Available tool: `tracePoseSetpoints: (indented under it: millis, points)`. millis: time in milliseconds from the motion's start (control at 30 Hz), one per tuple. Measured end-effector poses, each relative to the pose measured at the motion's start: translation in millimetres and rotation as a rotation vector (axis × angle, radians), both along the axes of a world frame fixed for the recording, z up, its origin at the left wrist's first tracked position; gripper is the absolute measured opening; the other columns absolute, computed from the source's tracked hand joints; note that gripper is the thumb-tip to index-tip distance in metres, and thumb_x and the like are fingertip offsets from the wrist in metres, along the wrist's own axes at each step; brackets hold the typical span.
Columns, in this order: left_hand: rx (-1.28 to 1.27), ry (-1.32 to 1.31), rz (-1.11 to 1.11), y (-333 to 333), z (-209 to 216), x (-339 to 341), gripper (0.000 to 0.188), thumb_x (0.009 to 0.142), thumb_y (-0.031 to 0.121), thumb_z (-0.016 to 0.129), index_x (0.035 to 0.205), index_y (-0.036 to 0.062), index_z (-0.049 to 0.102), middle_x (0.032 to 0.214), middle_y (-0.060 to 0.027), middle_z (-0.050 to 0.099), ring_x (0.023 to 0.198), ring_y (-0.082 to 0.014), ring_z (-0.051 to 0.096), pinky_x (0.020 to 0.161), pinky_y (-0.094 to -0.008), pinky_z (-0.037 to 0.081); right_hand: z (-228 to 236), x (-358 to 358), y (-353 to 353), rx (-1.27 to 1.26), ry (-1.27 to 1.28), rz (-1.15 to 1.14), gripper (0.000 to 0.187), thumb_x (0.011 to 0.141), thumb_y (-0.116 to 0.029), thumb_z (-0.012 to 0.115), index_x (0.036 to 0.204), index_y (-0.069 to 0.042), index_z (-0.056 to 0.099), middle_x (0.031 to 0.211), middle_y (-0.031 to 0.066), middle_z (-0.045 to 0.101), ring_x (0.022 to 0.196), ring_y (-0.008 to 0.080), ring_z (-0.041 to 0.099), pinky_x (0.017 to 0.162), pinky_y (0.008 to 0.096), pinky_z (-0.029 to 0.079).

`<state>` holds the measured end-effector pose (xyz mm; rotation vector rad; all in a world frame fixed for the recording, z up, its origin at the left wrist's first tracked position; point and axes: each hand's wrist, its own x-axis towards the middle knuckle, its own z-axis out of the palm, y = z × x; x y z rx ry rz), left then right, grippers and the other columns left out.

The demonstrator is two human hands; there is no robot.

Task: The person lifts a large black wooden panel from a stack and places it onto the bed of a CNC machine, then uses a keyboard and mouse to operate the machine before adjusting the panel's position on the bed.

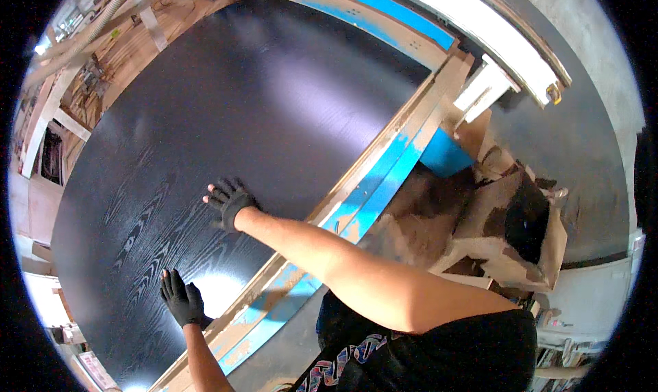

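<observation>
A large black panel point(226, 111) with a wood-grain surface lies flat in front of me and fills much of the view. My left hand point(181, 299), in a black glove with bare fingertips, rests on its near part with the fingers stretched out. Farther in, my right hand point(229, 198) wears the same kind of glove and lies on the panel with its fingers spread. Nothing is held in either hand. Along the panel's near edge runs a wooden rail point(373, 189) with worn blue paint, and my right forearm crosses over it.
A long white beam point(483, 15) stands at the far right, past a blue-edged board point(391, 15). An open, torn cardboard box point(490, 251) sits right of the rail. A pale hose point(113, 8) and wooden framework point(58, 128) are at the left.
</observation>
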<state>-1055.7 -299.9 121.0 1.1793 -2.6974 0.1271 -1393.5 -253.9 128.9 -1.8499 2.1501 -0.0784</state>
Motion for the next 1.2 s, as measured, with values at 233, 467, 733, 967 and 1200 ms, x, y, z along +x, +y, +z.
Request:
tracePoseSetpoints:
  millis: [233, 467, 733, 967, 1200]
  points:
    - [0.008, -0.048, 0.035, 8, 3, -13, 0.059, 0.093, 0.029, 0.046, 0.145, 0.0018, 0.041, 0.155, -0.0199, 0.033, 0.145, -0.0365, 0.027, 0.118, -0.0496, 0.017, 20, -108, -14, 0.107, 0.044, -0.160, 0.067, 0.097, -0.057, 0.037, 0.156, -0.030, 0.019, 0.165, 0.0027, 0.011, 0.150, 0.0311, 0.011, 0.116, 0.0603, 0.014]
    - [0.088, -0.119, 0.319, 23, -1, -33, 0.064, 0.094, 0.031, 0.045, 0.151, 0.0045, 0.032, 0.160, -0.0155, 0.024, 0.149, -0.0332, 0.017, 0.119, -0.0489, 0.010, 31, -200, -57, 0.168, 0.091, -0.238, 0.064, 0.097, -0.055, 0.039, 0.155, -0.036, 0.021, 0.164, -0.0030, 0.011, 0.150, 0.0309, 0.015, 0.115, 0.0614, 0.020]
    - [0.055, -0.210, 0.552, 40, -21, -62, 0.063, 0.100, 0.038, 0.035, 0.154, 0.0085, 0.025, 0.161, -0.0156, 0.022, 0.149, -0.0347, 0.018, 0.119, -0.0494, 0.010, 34, -372, -79, 0.149, 0.109, -0.329, 0.075, 0.088, -0.072, 0.040, 0.153, -0.039, 0.024, 0.164, -0.0024, 0.011, 0.149, 0.0365, 0.015, 0.108, 0.0747, 0.020]
    - [-0.001, -0.205, 0.596, 52, -21, -108, 0.062, 0.101, 0.041, 0.033, 0.155, 0.0109, 0.026, 0.161, -0.0161, 0.021, 0.149, -0.0346, 0.019, 0.118, -0.0519, 0.013, 27, -540, -35, 0.145, 0.178, -0.520, 0.081, 0.086, -0.077, 0.034, 0.155, -0.037, 0.019, 0.164, 0.0024, 0.009, 0.150, 0.0301, 0.015, 0.116, 0.0621, 0.018]
    - [-0.047, -0.233, 0.365, 61, -16, -173, 0.060, 0.097, 0.029, 0.038, 0.151, 0.0025, 0.031, 0.158, -0.0224, 0.026, 0.148, -0.0367, 0.020, 0.118, -0.0498, 0.012, -4, -619, 27, -0.091, 0.183, -0.542, 0.058, 0.097, -0.054, 0.034, 0.141, -0.018, 0.048, 0.147, 0.0137, 0.046, 0.137, 0.0318, 0.042, 0.114, 0.0439, 0.032]
